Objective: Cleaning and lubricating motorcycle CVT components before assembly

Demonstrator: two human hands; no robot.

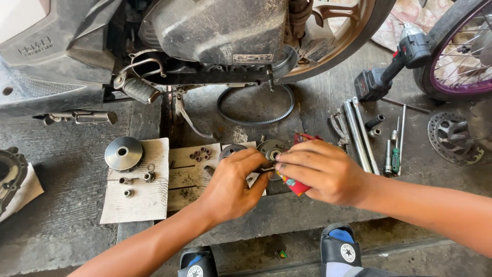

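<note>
Left hand (233, 182) pinches metal hub (271, 150) at 12 o'clock — rigid, greasy, hold by rim; right hand (320, 172) clenched on red tube (295, 185).

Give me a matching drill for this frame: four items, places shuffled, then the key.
Items:
1. drive belt
2. cordless drill
3. pulley disc
4. red sachet

Places:
A. on the cardboard sheet, left
B. in the right hand
C. on the floor under the engine
D. by the purple-rimmed wheel, upper right

Pairs: 1-C, 2-D, 3-A, 4-B
</note>
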